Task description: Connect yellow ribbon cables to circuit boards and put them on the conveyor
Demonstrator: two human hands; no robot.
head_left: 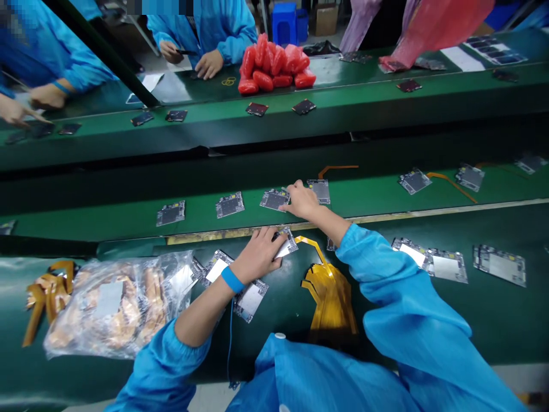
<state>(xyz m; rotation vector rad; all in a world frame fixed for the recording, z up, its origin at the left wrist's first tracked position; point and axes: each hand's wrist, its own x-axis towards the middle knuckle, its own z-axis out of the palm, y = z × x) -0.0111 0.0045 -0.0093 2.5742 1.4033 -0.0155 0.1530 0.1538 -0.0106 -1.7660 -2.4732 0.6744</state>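
From here, the left hand (257, 254) is loosely closed on the cabled circuit board (287, 243) above the near worktop (283, 309); edge contact and a slack flex cable (315, 243) should protect its joint. The right hand (303, 200), half-curled, meets a belt board (274, 199), its grip unclear. A clear plastic bag (137, 262) holds copper-toned strips (154, 292).

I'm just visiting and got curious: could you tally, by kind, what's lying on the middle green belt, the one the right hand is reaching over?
Circuit boards: 8, the leftmost cut off by the picture's edge
Orange ribbon strips: 3
Total: 11
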